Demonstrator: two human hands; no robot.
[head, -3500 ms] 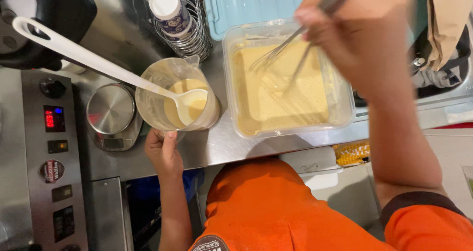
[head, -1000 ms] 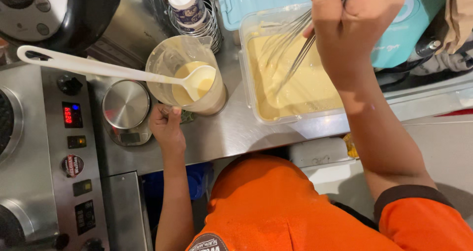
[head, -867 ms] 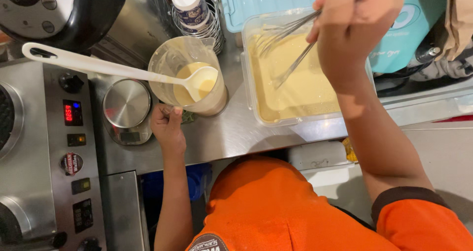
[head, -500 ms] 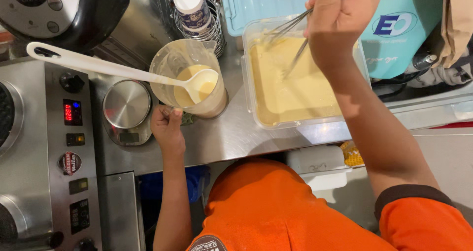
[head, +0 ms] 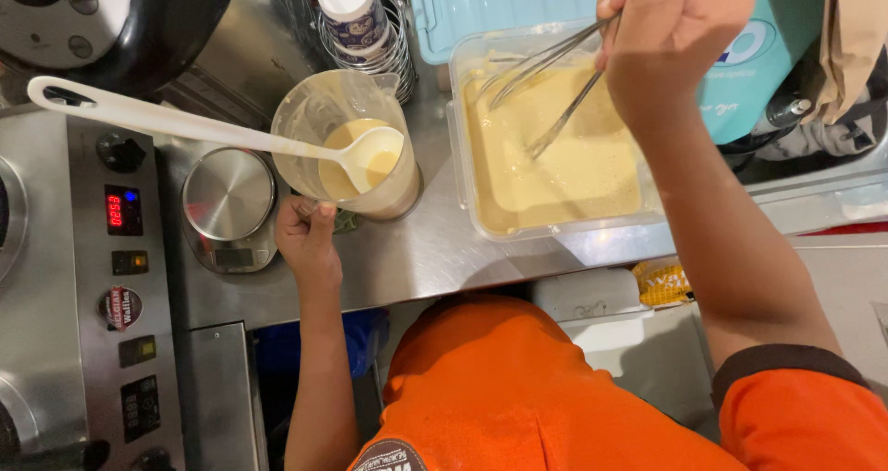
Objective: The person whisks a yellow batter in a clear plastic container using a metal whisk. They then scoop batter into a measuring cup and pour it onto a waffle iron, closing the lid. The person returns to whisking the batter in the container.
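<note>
My right hand [head: 680, 41] grips a metal whisk [head: 550, 87] whose wires dip into pale yellow batter in a clear rectangular tub [head: 555, 226]. My left hand [head: 307, 235] holds the handle of a clear plastic jug [head: 319, 119] with batter in it, standing on the steel counter [head: 416, 258]. A white ladle [head: 203, 133] rests in the jug, its long handle sticking out to the left.
A small round-topped kitchen scale [head: 227, 203] sits left of the jug. A steel appliance with a red digital display [head: 120, 210] fills the left side. A wire rack with a white-capped bottle [head: 350, 13] stands behind the jug, next to a light blue lid [head: 481, 4].
My right hand keeps moving the whisk around in the tub's batter. My left hand stays on the jug handle; the view has shifted slightly.
</note>
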